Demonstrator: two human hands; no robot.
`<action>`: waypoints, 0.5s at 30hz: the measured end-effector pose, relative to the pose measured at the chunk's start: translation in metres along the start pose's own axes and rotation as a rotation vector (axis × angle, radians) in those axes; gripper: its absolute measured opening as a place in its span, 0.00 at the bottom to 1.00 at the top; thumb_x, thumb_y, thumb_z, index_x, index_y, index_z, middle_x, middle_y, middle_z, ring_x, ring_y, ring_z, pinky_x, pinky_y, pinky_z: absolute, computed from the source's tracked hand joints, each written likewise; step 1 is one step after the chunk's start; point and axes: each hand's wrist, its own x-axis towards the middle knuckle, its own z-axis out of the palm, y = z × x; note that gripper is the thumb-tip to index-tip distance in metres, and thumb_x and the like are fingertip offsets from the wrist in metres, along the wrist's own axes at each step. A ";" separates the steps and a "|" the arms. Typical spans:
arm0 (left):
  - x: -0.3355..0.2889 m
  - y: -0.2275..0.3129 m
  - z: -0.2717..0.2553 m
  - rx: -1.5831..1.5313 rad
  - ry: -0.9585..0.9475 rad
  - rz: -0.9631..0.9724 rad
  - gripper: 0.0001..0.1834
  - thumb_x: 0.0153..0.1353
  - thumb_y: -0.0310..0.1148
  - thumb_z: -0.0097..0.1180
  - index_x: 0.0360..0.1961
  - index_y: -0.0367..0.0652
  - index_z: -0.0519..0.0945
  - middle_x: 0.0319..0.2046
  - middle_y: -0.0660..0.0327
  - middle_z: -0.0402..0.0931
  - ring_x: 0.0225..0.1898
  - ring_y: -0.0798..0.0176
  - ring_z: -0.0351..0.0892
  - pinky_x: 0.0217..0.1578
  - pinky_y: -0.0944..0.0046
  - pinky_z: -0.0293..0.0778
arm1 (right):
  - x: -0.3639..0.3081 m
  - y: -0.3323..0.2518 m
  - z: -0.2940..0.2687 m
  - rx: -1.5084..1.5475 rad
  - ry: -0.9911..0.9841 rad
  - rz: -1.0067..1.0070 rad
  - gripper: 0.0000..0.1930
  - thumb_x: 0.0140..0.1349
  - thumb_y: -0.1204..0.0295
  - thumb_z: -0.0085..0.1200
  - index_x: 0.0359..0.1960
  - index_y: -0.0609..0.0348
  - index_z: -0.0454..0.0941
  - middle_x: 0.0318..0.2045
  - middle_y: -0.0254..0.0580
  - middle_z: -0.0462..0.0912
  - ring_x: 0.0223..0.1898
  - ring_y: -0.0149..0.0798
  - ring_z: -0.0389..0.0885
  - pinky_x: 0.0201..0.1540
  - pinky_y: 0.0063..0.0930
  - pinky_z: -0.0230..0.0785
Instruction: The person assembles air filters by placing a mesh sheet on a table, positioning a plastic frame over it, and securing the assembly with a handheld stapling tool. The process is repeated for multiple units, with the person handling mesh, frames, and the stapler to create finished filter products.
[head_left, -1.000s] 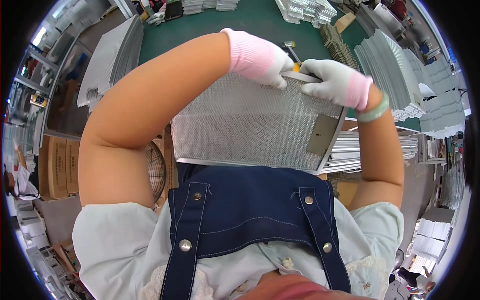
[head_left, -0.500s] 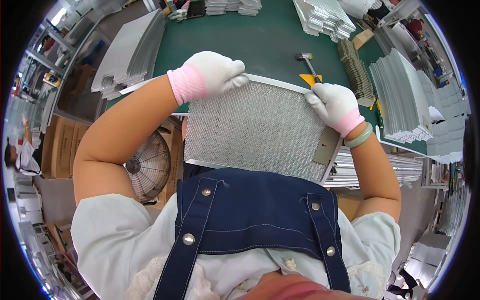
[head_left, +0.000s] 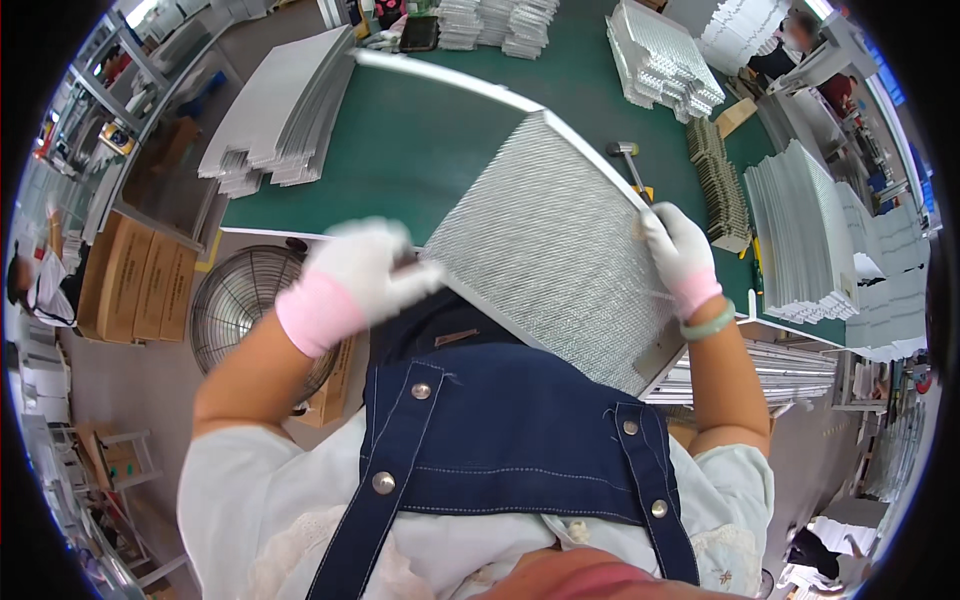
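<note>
A silvery mesh filter panel (head_left: 560, 230) is tilted across the table's front edge in front of my apron. Along its upper right side runs a white metal frame strip (head_left: 450, 84), which bends at the panel's top corner and sticks out freely over the table to the left. My right hand (head_left: 683, 255), in a white glove with a pink cuff, is closed on the panel's framed right edge. Blurred by motion, my left hand (head_left: 360, 270) is at the panel's left corner, thumb toward the edge; whether it grips is unclear.
On the green table (head_left: 400, 150) lie a hammer (head_left: 626, 155), stacked white sheets (head_left: 280, 105), a row of small metal parts (head_left: 715, 185), mesh panels (head_left: 665, 60) and upright sheets (head_left: 800, 235). A fan (head_left: 240, 310) and cardboard boxes (head_left: 135, 280) stand to the left.
My left hand has left the panel's top edge and come down toward me. The panel has turned, its top corner now pointing away, and the frame strip swings out to the left.
</note>
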 end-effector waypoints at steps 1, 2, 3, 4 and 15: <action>-0.003 -0.006 0.018 -0.220 -0.246 0.062 0.32 0.59 0.56 0.56 0.41 0.30 0.81 0.31 0.46 0.81 0.36 0.47 0.81 0.40 0.53 0.76 | -0.002 0.000 -0.003 0.067 0.008 0.018 0.16 0.69 0.58 0.51 0.37 0.60 0.78 0.22 0.39 0.77 0.24 0.35 0.75 0.30 0.30 0.67; -0.003 0.000 0.037 -0.398 -0.417 0.009 0.34 0.63 0.58 0.50 0.42 0.30 0.82 0.36 0.42 0.82 0.41 0.45 0.82 0.48 0.54 0.75 | -0.003 -0.002 -0.007 0.134 0.016 0.038 0.15 0.68 0.59 0.52 0.38 0.61 0.78 0.22 0.35 0.75 0.25 0.30 0.72 0.30 0.26 0.66; 0.002 -0.003 0.091 -0.674 -0.031 0.292 0.31 0.65 0.54 0.50 0.45 0.30 0.80 0.34 0.44 0.81 0.40 0.46 0.82 0.47 0.56 0.75 | -0.003 -0.005 -0.009 0.196 0.017 0.061 0.14 0.68 0.61 0.54 0.38 0.61 0.78 0.21 0.31 0.74 0.25 0.25 0.69 0.29 0.23 0.64; 0.021 0.018 0.065 -0.688 -0.511 0.061 0.34 0.67 0.51 0.50 0.58 0.28 0.70 0.40 0.40 0.78 0.44 0.48 0.80 0.49 0.58 0.73 | -0.003 -0.011 -0.016 0.225 0.103 0.092 0.14 0.69 0.61 0.53 0.38 0.62 0.79 0.22 0.28 0.73 0.25 0.23 0.67 0.29 0.20 0.62; 0.126 0.030 -0.017 -1.147 0.475 0.449 0.13 0.67 0.33 0.58 0.48 0.36 0.79 0.38 0.65 0.81 0.39 0.73 0.76 0.44 0.70 0.72 | 0.020 -0.016 0.052 0.674 0.314 -0.110 0.13 0.70 0.70 0.51 0.51 0.64 0.73 0.40 0.33 0.78 0.40 0.29 0.73 0.49 0.24 0.66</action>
